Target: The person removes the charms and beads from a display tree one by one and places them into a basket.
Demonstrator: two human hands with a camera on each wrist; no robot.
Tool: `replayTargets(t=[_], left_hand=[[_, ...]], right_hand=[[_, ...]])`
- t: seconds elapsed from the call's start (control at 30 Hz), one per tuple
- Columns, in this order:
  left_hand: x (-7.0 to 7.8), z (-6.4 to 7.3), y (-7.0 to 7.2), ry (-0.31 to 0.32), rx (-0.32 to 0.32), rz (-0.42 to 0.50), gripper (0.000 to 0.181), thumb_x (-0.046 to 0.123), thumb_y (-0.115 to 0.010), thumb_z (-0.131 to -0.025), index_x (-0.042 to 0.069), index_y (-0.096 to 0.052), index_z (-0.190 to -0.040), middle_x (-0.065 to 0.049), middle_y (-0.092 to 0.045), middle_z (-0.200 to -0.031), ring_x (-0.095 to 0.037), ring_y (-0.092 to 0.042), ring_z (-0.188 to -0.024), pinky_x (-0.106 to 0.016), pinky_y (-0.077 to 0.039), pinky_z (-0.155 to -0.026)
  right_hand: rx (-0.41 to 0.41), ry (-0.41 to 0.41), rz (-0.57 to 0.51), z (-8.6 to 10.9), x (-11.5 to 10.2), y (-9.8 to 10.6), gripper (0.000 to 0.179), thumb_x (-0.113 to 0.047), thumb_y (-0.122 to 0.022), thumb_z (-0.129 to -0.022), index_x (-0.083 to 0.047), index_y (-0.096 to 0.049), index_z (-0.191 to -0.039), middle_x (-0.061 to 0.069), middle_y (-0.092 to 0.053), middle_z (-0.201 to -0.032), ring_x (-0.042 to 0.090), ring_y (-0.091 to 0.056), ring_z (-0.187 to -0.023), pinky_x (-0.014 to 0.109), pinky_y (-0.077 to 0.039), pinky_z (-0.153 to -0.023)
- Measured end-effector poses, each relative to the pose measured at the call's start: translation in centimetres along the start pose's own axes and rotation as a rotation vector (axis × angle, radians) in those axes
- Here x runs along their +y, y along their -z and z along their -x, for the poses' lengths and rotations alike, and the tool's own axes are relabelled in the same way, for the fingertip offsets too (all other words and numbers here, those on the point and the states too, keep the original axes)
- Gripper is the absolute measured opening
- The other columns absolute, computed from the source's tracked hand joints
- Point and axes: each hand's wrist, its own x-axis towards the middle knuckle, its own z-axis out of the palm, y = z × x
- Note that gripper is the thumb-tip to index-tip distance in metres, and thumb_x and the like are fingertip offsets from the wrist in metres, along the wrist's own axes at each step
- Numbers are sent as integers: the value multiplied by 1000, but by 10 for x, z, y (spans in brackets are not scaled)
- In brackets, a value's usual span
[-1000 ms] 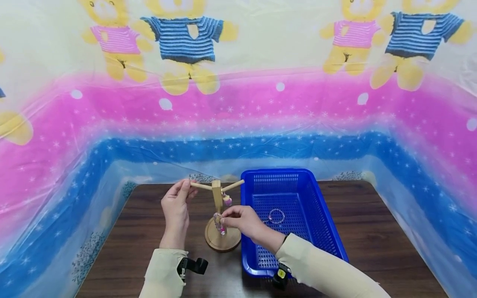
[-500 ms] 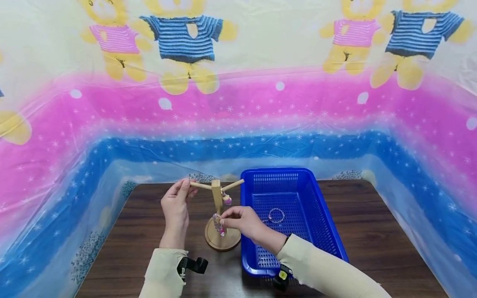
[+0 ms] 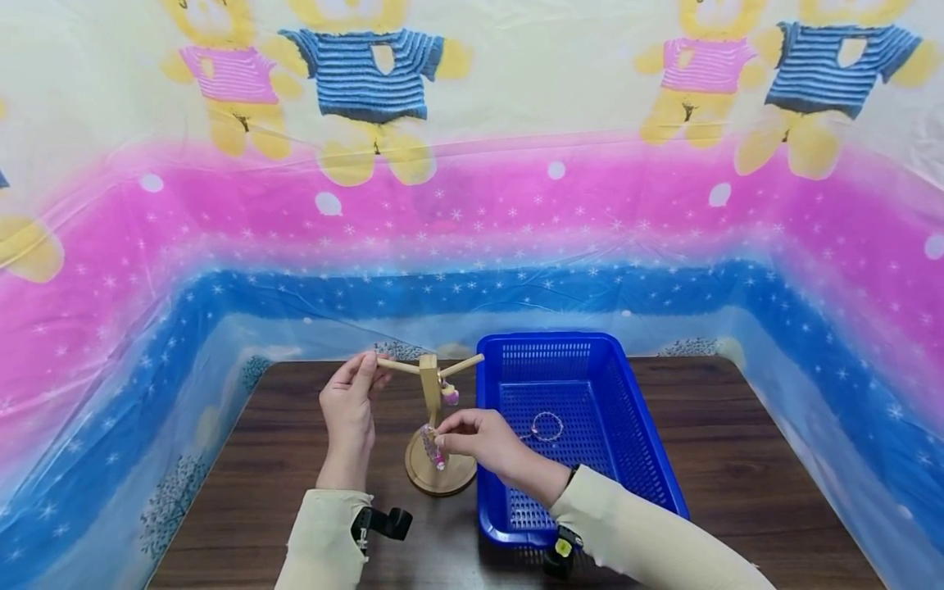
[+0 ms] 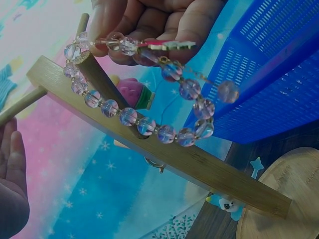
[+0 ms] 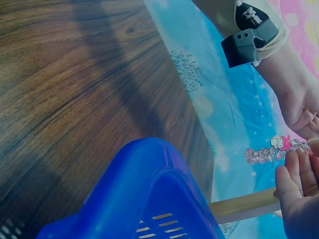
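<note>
My left hand point(image 3: 348, 410) pinches the tip of the upper left peg on a small wooden stand point(image 3: 430, 385). The right hand point(image 3: 487, 442) pinches a bracelet of clear pinkish beads point(image 4: 128, 116) near its pink charm point(image 5: 284, 143), in front of the stand's post. In the left wrist view the bracelet's loop encircles the end of a lower peg point(image 4: 89, 64), and a short chain with one bead point(image 4: 228, 92) dangles from it. A pink-and-yellow charm point(image 3: 450, 396) hangs below the upper right peg.
A blue plastic basket point(image 3: 483, 492) stands close to the stand's right, with another beaded bracelet point(image 3: 535, 429) inside. The stand's round base point(image 3: 442, 485) rests on the dark wooden table point(image 3: 745, 459). A blue-and-white charm point(image 4: 227, 203) shows beside the post. Patterned cloth point(image 3: 516, 287) surrounds the table.
The bracelet in the right hand has turned slightly and looks narrower in the head view. My left hand stays on its peg.
</note>
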Motion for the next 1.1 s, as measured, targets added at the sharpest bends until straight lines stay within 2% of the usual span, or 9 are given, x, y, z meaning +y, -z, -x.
replayTargets(t=[0.2, 0.47, 0.7, 0.9, 1.1], left_hand=[[0, 0, 0, 0, -4, 4, 18, 6, -67, -98, 16, -78, -88, 4, -80, -80, -4, -77, -76, -16, -64, -70], [-1, 0, 1, 7, 4, -20, 17, 7, -68, -98, 16, -78, -89, 4, -80, -80, -3, -77, -76, -16, -64, -70], [0, 0, -1, 12, 11, -12, 18, 7, -68, -98, 17, -78, -87, 4, -80, -80, -2, -76, -74, -15, -63, -69], [1, 0, -1, 10, 7, 0, 18, 7, -68, -98, 17, -78, -87, 4, -80, -80, -3, -77, -75, -16, -63, -69], [1, 1, 0, -3, -7, -3, 17, 8, -68, -98, 17, -79, -88, 4, -80, -80, -3, -77, -75, -15, -63, -69]], right_hand=[[0, -13, -43, 2, -2, -2, 23, -10, -71, -94, 9, -70, -107, 0, -72, -90, 4, -61, -81, 20, -55, -75], [-38, -22, -101, 7, -8, -3, 25, -9, -69, -95, 12, -67, -110, -6, -71, -88, 3, -63, -82, 20, -58, -79], [-60, -8, -107, 12, -13, -2, 26, -9, -68, -95, 12, -66, -110, -7, -70, -88, 3, -64, -83, 19, -58, -80], [-70, -10, -76, 16, -13, 3, 25, -9, -68, -96, 11, -67, -110, -2, -72, -93, 3, -65, -84, 22, -60, -83], [-93, -29, -69, 22, -10, 8, 28, -9, -69, -95, 14, -65, -111, -11, -67, -85, 4, -62, -82, 19, -55, -77]])
